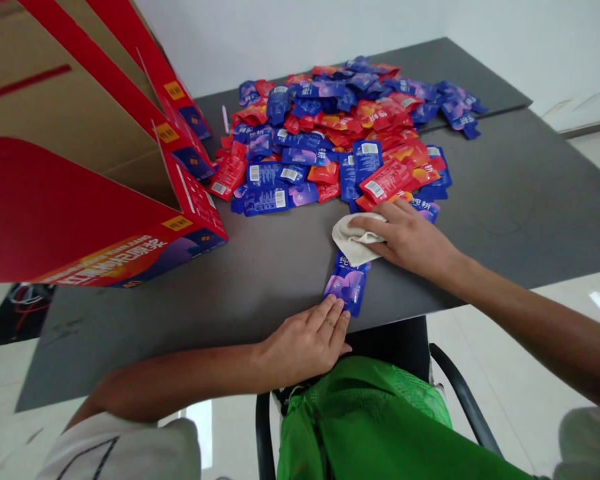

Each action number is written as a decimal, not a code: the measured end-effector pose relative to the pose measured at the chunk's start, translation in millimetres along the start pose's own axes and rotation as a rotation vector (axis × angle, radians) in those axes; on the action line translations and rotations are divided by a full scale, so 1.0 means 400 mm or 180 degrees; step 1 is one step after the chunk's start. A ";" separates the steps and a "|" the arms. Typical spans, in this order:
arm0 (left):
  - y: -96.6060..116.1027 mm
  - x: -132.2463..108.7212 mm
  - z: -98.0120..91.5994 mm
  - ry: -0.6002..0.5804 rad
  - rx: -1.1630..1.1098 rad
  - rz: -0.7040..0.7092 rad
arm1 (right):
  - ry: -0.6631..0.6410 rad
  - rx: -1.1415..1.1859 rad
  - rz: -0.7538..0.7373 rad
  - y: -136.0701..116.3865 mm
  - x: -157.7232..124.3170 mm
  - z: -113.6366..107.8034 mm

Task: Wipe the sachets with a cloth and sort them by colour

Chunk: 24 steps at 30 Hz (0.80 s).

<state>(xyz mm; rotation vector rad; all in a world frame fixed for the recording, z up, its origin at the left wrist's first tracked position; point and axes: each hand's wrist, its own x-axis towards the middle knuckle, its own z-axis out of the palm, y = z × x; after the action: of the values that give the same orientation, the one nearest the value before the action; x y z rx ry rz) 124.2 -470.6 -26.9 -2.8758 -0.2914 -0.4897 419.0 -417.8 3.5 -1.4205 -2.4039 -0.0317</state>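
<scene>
A blue and purple foil pouch lies flat on the grey table near its front edge. My left hand rests with outstretched fingers on the pouch's lower end. A folded cream cloth is gripped in my right hand, and it covers the pouch's upper end. Just beyond that hand spreads a large heap of red pouches and blue pouches, many showing white barcode labels.
Large open red cardboard boxes stand on the table at the left. A thin pale pen-like stick is behind the heap's left side. A white wall backs the table. Black chair armrests flank a green garment below.
</scene>
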 end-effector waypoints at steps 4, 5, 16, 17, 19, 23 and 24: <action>-0.004 -0.001 -0.006 -0.0075 0.0059 0.0101 | 0.0500 0.0257 0.0320 -0.078 -0.019 -0.047; -0.004 -0.001 -0.009 -0.0149 0.0053 0.0128 | 0.0375 0.0421 0.0171 -0.107 -0.034 -0.043; 0.008 -0.010 0.000 -0.0213 0.0072 0.0073 | -0.0244 0.0474 -0.0150 -0.032 -0.007 0.066; 0.009 -0.011 0.001 -0.0220 0.0075 0.0069 | -0.0207 0.0360 -0.0122 -0.014 0.008 0.054; 0.011 -0.013 0.004 -0.0209 0.0080 0.0053 | -0.0054 0.0143 -0.0047 -0.006 0.024 0.022; 0.013 -0.014 0.002 -0.0167 0.0072 0.0020 | 0.0304 0.0295 0.0104 -0.095 -0.009 -0.022; 0.013 -0.013 0.001 -0.0195 0.0046 0.0013 | 0.0246 0.0454 -0.0048 -0.125 -0.028 -0.020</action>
<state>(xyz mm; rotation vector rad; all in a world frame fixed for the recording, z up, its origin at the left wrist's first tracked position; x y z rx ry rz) 120.4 -476.3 -29.9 -2.8805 -0.2977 -0.3977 383.3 -453.7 15.4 -1.3130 -2.3052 0.0780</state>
